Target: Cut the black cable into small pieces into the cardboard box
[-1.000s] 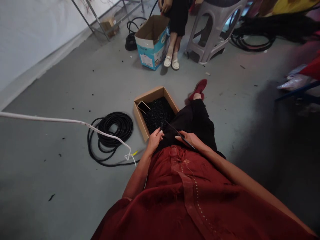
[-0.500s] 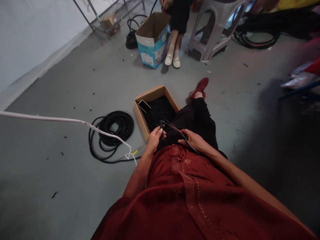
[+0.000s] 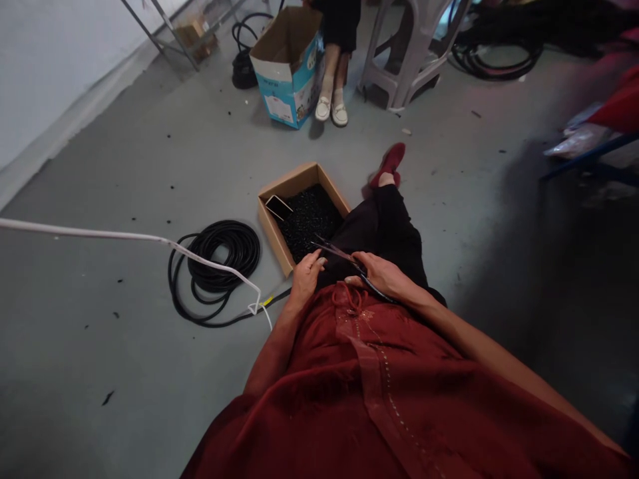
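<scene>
1. One coil of thick black cord (image 3: pixel 219 253) lies on the grey floor, its tail disappearing beneath the person's left forearm.
2. Right of it, a cardboard box (image 3: pixel 273 234) holds many small black pieces (image 3: pixel 312 216) and a phone-like object (image 3: pixel 278 207).
3. The left hand (image 3: pixel 304 276) is beside the box's near edge, fingers curled close to the strands; whether it pinches anything, I cannot tell.
4. Thin strands (image 3: pixel 335 251) spread leftward over the lap from what looks like a cable (image 3: pixel 378 291).
5. The right hand (image 3: pixel 375 271) grips that cable over the lap. Good handling probably means holding firmly just behind the strands, keeping them straight and apart.
</scene>
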Motion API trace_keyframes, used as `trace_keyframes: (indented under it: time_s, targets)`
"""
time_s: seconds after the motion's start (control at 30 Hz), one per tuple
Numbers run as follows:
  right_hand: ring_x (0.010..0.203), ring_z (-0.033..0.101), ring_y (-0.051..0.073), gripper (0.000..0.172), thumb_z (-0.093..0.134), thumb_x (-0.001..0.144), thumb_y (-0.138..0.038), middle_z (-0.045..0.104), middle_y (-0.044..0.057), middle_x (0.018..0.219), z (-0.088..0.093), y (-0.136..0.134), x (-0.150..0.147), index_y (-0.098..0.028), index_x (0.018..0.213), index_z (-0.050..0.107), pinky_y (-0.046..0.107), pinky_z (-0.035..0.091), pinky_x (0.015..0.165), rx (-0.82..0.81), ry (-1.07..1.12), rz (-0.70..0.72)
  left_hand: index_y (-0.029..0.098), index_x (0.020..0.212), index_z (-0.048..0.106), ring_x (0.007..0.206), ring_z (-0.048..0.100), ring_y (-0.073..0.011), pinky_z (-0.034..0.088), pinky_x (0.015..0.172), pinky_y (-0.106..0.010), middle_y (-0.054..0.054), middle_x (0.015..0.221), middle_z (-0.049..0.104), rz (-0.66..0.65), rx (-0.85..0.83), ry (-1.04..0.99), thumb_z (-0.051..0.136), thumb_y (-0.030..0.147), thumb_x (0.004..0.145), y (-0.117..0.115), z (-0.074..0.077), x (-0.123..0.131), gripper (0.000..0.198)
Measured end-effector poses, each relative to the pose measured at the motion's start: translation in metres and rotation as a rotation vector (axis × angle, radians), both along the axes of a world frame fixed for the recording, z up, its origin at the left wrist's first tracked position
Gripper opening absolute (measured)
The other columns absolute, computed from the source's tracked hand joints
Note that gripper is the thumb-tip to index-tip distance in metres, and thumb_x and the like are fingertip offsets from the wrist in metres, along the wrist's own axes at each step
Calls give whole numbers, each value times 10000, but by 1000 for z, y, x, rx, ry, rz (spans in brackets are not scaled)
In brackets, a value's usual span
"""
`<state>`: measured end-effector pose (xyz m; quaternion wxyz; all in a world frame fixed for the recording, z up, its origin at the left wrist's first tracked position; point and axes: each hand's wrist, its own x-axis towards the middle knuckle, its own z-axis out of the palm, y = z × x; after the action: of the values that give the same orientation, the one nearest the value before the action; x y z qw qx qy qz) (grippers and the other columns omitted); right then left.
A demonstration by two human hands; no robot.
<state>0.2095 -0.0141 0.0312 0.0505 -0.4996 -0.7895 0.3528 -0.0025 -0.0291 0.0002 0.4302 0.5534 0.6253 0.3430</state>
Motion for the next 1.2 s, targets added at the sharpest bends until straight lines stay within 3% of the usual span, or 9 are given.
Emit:
trace_keyframes:
  time_s: [0.3, 0.53, 0.77, 1.0, 1.2]
  targets:
    - [977, 542, 243, 529, 561, 761, -498, 562, 106, 1114, 5, 1, -4, -226, 1199, 443, 308, 397, 782, -62, -45, 1, 189, 1123, 590, 664, 554, -116, 451, 699, -254, -45, 877, 607, -9, 56, 28, 461, 445, 830, -1, 5, 1, 410]
    - [973, 539, 247, 532, 518, 777, -543, 562, 118, 1074, 6, 3, -8, -206, 1181, 441, 300, 387, 787, -42, -73, 31, 189, 1136, 583, 827, 550, -150, 410, 778, -244, -56, 885, 587, -103, 149, 213, 421, 407, 859, 0, 10, -2, 388]
    - [958, 547, 230, 482, 403, 834, -567, 557, 113, 1030, 8, 1, -11, -188, 1128, 448, 290, 385, 797, -40, -78, 55, 182, 1168, 558, 865, 539, -165, 401, 792, -254, -70, 912, 583, -166, 162, 332, 384, 390, 876, -1, 12, -2, 398]
    - [946, 559, 217, 406, 353, 865, -545, 578, 112, 999, -3, 1, -10, -189, 1031, 453, 270, 382, 780, -71, -81, 77, 194, 1156, 571, 787, 530, -156, 401, 743, -252, -56, 843, 572, -167, 114, 303, 399, 407, 867, -2, 5, -5, 398]
    - [889, 586, 214, 375, 347, 874, -527, 612, 113, 982, -11, 3, -12, -192, 1011, 448, 248, 378, 698, -96, -111, 90, 231, 1118, 601, 683, 520, -136, 409, 672, -245, -33, 771, 559, -111, 63, 153, 475, 399, 833, -2, -11, -5, 354]
